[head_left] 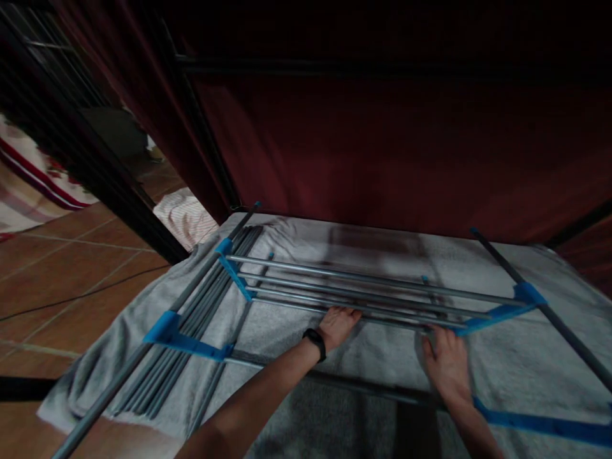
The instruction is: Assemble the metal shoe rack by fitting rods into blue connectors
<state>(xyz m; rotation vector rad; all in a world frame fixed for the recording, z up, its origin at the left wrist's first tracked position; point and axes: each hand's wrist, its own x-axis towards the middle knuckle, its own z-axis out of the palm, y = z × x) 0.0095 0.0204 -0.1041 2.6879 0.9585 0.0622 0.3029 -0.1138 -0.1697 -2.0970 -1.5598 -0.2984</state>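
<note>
A frame of grey metal rods and blue plastic brackets rests on a grey cloth (382, 363). My left hand (338, 326), below a black wristband (315, 344), has its fingers curled over the nearest of several parallel metal rods (287, 308). Farther right, my right hand (447, 360) grips the same rod group close to a blue bracket (502, 312), its thumb on the near side. Both sets of fingertips are partly hidden behind the rods. Another blue bracket (236, 277) holds the rods' left ends.
Loose grey rods (191, 325) lie in a bundle on the cloth at left, beneath a long side pole (108, 398). A dark red curtain (382, 153) hangs behind. A black post (105, 172) stands at left above the tiled floor (90, 280), where a cable runs.
</note>
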